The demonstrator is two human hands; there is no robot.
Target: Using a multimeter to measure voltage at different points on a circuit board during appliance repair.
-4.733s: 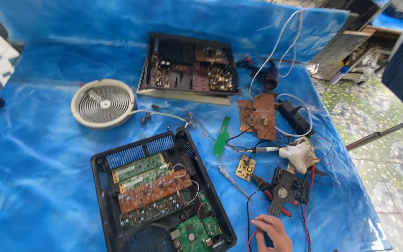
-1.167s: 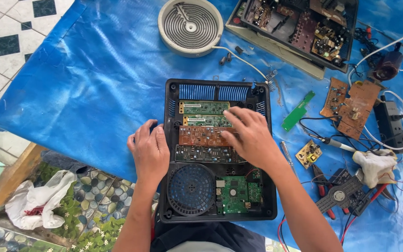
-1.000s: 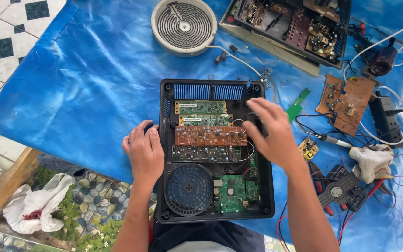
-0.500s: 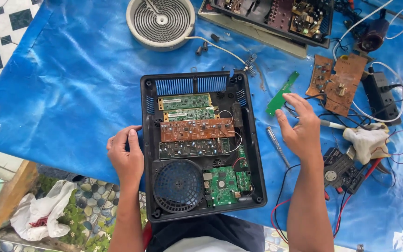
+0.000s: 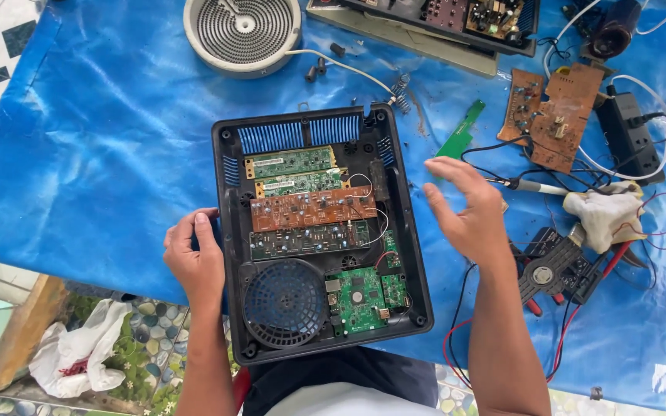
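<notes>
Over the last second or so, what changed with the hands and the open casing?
The right hand came off the circuit boards inside the black casing and moved out to the right; it now hangs open over the blue sheet, near the green strip, holding nothing. The left hand stayed gripping the casing's left edge. The casing, its boards and fan, and the coil kept their places.

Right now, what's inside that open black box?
Inside the black box lie green circuit boards, a brown board, a round black fan and thin wires. What sits beneath the boards is covered. The left hand holds its edge.
</notes>
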